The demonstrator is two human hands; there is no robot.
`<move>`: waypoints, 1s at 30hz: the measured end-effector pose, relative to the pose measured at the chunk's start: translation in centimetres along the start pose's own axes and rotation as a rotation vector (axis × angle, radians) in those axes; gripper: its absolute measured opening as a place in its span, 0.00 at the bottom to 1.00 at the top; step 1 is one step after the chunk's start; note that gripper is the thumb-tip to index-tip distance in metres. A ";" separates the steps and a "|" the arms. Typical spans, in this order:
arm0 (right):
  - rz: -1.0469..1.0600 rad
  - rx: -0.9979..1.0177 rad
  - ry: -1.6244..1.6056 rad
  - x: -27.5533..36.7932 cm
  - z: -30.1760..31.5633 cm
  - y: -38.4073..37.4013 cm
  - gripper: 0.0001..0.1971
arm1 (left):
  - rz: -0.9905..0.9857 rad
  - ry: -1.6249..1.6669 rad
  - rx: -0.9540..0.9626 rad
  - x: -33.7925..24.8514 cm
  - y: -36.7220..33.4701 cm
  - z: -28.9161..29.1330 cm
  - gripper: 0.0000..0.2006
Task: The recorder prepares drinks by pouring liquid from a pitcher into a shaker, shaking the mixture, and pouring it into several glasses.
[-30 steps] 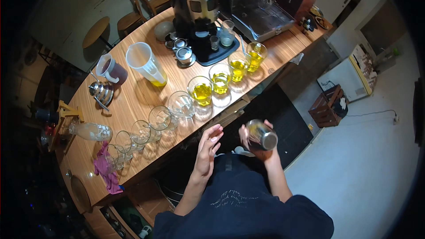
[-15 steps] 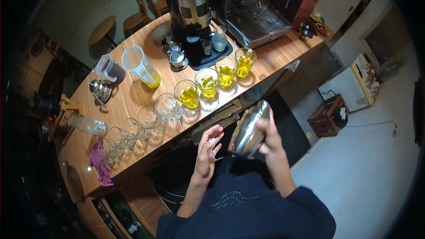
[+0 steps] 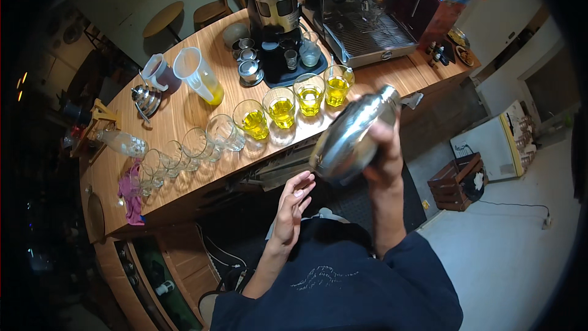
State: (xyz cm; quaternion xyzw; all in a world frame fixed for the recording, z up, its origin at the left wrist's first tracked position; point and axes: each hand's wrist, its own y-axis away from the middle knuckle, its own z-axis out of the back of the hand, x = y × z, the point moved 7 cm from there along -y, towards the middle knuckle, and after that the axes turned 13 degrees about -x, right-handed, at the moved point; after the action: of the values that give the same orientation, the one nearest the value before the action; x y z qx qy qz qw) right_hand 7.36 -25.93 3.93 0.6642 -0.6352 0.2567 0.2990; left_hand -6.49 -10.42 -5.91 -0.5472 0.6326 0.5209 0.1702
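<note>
Head view — the right hand [image 3: 386,158] curls round the metal shaker [image 3: 350,136], long axis slanting near-left to far-right — left hand [image 3: 290,209], loosely spread, holding nothing, beside its near end.

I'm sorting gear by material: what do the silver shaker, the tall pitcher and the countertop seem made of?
Silver shaker: likely polished stainless steel, judging by bright reflections, despite motion blur.
Tall pitcher: probably smooth translucent plastic; yellow liquid shows through its milky wall.
Countertop: wood or wood-look laminate with a slight sheen; striped grain shows, but I cannot tell which.
</note>
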 end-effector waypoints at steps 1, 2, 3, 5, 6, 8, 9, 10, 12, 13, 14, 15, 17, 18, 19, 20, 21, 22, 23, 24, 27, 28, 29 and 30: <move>-0.351 0.115 -0.260 -0.7 -0.5 -0.3 0.37 | -0.007 0.026 0.007 -0.1 0.2 -0.4 0.32; -0.539 0.076 -0.427 -1.1 -0.5 -0.2 0.44 | -0.015 0.052 0.014 -0.3 0.4 -0.7 0.33; -0.554 0.086 -0.429 -1.7 -0.8 0.3 0.44 | -0.024 0.054 -0.002 -0.2 0.5 -0.4 0.33; 0.390 0.069 0.370 1.2 -0.1 2.0 0.50 | -0.069 0.107 -0.030 -0.2 0.6 0.3 0.34; 0.134 0.061 0.200 -1.7 1.3 2.5 0.51 | -0.120 0.172 0.015 -0.4 0.7 0.7 0.38; -0.256 -0.041 0.043 -6.7 3.9 5.1 0.51 | -0.185 0.105 0.108 -0.9 1.0 0.3 0.43; -0.087 0.039 0.252 -6.6 4.1 6.6 0.52 | -0.232 0.029 0.222 -1.4 1.4 -0.7 0.47; 0.216 0.238 0.564 -5.9 2.8 7.6 0.51 | -0.253 -0.146 0.190 -1.8 1.8 -0.6 0.56; 0.297 0.330 0.641 -8.0 1.9 9.6 0.47 | -0.664 -0.561 0.207 -3.3 2.0 -0.4 0.59; 0.283 0.383 0.631 -8.6 1.3 10.0 0.46 | -0.737 -0.602 0.194 -3.5 2.2 0.2 0.60; 0.222 0.456 0.602 -9.0 0.9 10.2 0.46 | -0.700 -0.529 0.159 -1.9 1.9 2.0 0.60; 0.221 0.543 0.562 -9.2 -0.3 10.1 0.44 | -0.768 -0.549 0.110 -2.1 2.4 2.6 0.60; 0.328 0.728 0.612 -8.6 -3.7 10.7 0.41 | -0.762 -0.490 0.019 -1.0 2.7 5.2 0.58; 0.331 0.803 0.583 -9.1 -4.7 10.8 0.39 | -0.875 -0.390 0.034 -2.0 2.7 4.9 0.57; 0.324 0.817 0.586 -9.2 -5.4 10.5 0.39 | -0.906 -0.305 -0.015 -2.5 3.0 4.9 0.56; 0.402 0.882 0.672 -9.0 -6.4 10.7 0.41 | -0.951 -0.256 -0.069 -2.3 2.9 5.5 0.56; 0.484 0.942 0.751 -8.6 -7.5 10.8 0.44 | -0.996 -0.213 -0.122 -2.1 2.7 6.4 0.56; 0.506 0.963 0.820 -8.5 -8.6 10.7 0.39 | -0.999 -0.209 -0.133 -1.9 2.3 7.1 0.56; 0.502 0.974 0.820 -8.2 -9.5 10.4 0.39 | -1.083 -0.216 -0.149 -2.1 2.4 7.8 0.54; 0.610 0.978 0.947 -8.2 -10.3 10.1 0.35 | -1.168 -0.221 -0.165 -2.4 2.6 8.4 0.53; 0.865 0.991 1.312 -8.8 -13.6 9.3 0.28 | -1.272 -0.499 -0.394 -4.9 3.3 8.5 0.45; 0.912 0.997 1.409 -9.4 -14.5 9.3 0.27 | -1.277 -0.549 -0.449 -6.3 3.3 8.6 0.42; 0.959 1.002 1.506 -10.1 -15.2 9.3 0.25 | -1.286 -0.532 -0.472 -6.5 2.9 9.4 0.42; 1.016 0.986 1.553 -10.5 -16.1 9.2 0.23 | -1.302 -0.527 -0.451 -7.3 2.4 9.9 0.42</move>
State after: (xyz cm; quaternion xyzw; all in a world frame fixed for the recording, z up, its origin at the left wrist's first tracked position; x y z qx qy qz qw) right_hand -1.84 -7.10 8.11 0.0209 -0.2981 0.9376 0.1780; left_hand -9.59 1.35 -2.92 -0.6904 -0.0044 0.5461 0.4744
